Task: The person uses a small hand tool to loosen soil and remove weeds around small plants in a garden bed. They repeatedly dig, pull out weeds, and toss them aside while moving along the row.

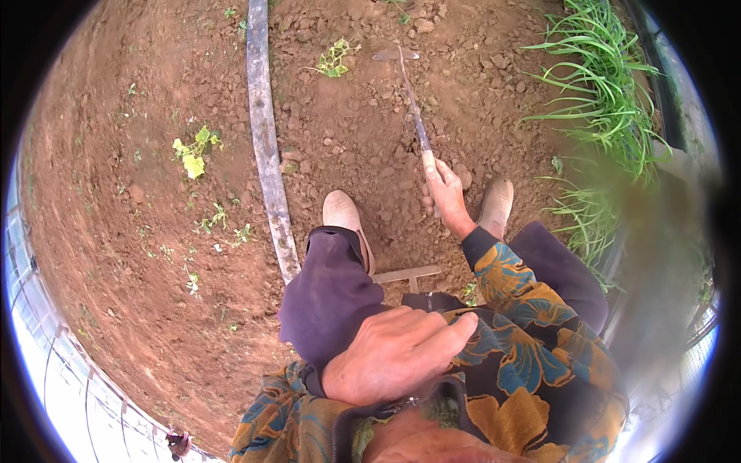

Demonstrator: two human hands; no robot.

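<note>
My right hand [444, 191] is closed around the pale wooden end of a short-handled hoe [418, 124]. The hoe reaches away from me, and its flat metal blade [396, 54] rests at the soil. Close to my chest is my left hand [399, 353], back upward and fingers curled; its palm is hidden, so whether it holds anything does not show. A wilted leafy plant [334, 59] lies on the soil left of the blade. My shoes stand apart on the ground, with the hoe between and beyond them.
A flat grey drip hose [264, 127] runs along the soil at left. Beyond it lie a yellow-green plant [194, 153] and small weeds [217, 217]. Long green leaves [608, 98] grow in a row at right. A T-shaped bar [408, 274] is behind my feet. A person [179, 444] is far off at lower left.
</note>
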